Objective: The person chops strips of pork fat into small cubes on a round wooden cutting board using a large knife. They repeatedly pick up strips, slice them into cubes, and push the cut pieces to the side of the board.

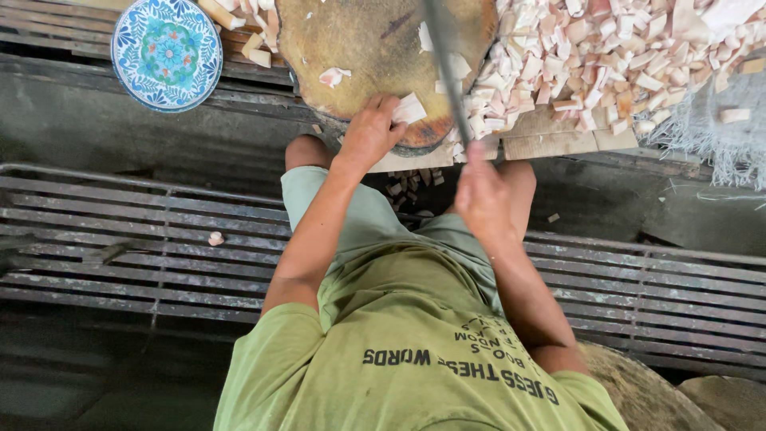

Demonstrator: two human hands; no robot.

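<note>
My left hand (pixel 369 132) grips a pale, flat chunk (pixel 410 108) at the near edge of a round wooden chopping block (pixel 375 48). My right hand (pixel 483 194) is closed around the handle of a long dark blade (pixel 447 68), which points up and away over the block's right side. One small pale piece (pixel 334 77) lies on the block's top. I wear a green shirt and shorts, with both knees just below the block.
A large heap of pale cut chunks (pixel 606 56) covers the boards to the right. A blue patterned plate (pixel 167 52) sits at the upper left. A metal grating (pixel 120 239) runs beneath me, with a frayed white sack (pixel 734 136) at the far right.
</note>
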